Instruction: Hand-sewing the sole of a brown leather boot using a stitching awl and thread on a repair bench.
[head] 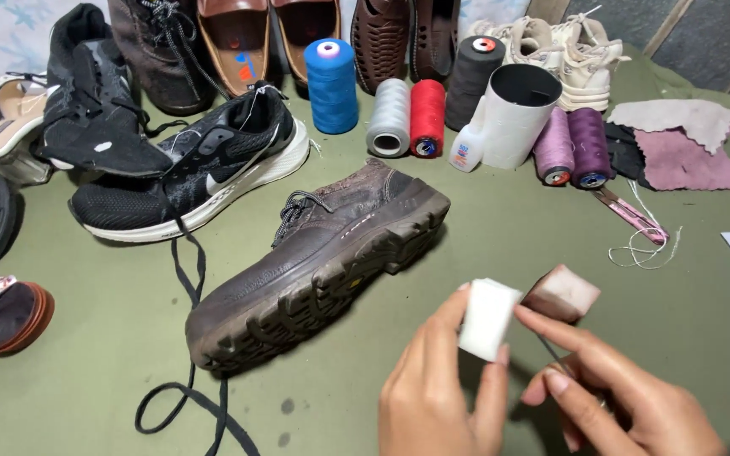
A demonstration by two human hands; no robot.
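- Head view, far left: a small round brown pad point(6, 314) lies on the green table point(111, 355), well apart from both hands.
- A black sneaker point(196, 173) with a loose black lace point(187, 397) sits behind the brown boot point(318, 253), which lies on its side with the sole towards the camera.
- The left hand point(437, 388) is closed in a pinch on a white block point(488, 319), thumb and fingers on its sides, low in the frame near the boot's heel.
- The right hand point(627, 397) pinches a thin dark needle or thread end point(551, 350); a pinkish block point(562, 294) sits just above its fingers, touching the white one.
- Judgement: drawing the thin piece across the block goes best with a firm left pinch and fingertips kept off its path.
- Behind: thread spools point(407, 114), a white tube point(517, 114), and cloth scraps point(686, 143).
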